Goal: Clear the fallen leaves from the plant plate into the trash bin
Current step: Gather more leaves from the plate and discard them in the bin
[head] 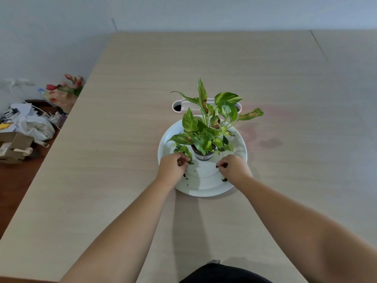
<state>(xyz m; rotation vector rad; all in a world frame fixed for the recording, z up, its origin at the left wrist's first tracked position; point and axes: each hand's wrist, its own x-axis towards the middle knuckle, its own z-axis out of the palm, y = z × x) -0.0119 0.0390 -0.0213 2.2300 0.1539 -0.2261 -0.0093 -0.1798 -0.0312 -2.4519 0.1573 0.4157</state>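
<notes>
white plate (pixel 204 187) on our wooden table (pixel 122 119), potted plant (pixel 206 127) standing in it. our left hand (pixel 172 166) and right hand (pixel 234 167) each pinch dark leaf bits (pixel 224 165) over the plate; more scraps (pixel 224 179) lie near its rim.

Green-and-yellow foliage on white, over pale wood.

Variegated green leaves (pixel 201 137) streaked with yellow and cream, several blotched brown at tips and centres; white plate (pixel 204 186) flecked with small dark leaf scraps (pixel 186 176); dark pot (pixel 204 155) with a grey band and a small dark label; pale beige table (pixel 142 99) with faint wood grain and a pinkish stain to the right of the plant; pale pink bin (pixel 177 106) with a dark opening behind the plant; red and pink flowers (pixel 69 84) at far left; grey-white wall (pixel 183 11); reddish-brown floor (pixel 18 180) under white bags and brown cardboard.
</notes>
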